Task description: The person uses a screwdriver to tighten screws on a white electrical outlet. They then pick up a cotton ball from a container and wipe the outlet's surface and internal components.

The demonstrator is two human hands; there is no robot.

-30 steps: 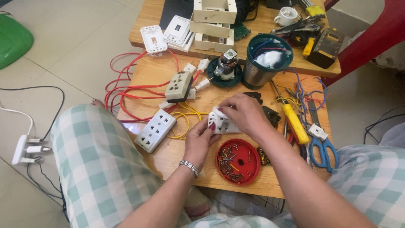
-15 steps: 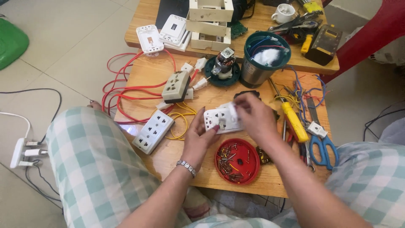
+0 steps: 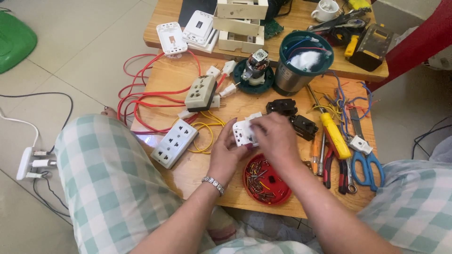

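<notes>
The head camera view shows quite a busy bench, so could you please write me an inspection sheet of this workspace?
Surface: low wooden table, a second wooden board behind it.
Job's things: small white socket module, held over the table by both hands.
Clutter: red lid of screws, white socket strip, beige socket block, small motor, steel can with teal rim, yellow-handled screwdriver, blue scissors, white wall plates.
Grippers: left hand grips the module from below; right hand covers its top.
Cables: red wire loops, yellow wire.
Surroundings: tiled floor, white adapter with plugs, green object.
</notes>
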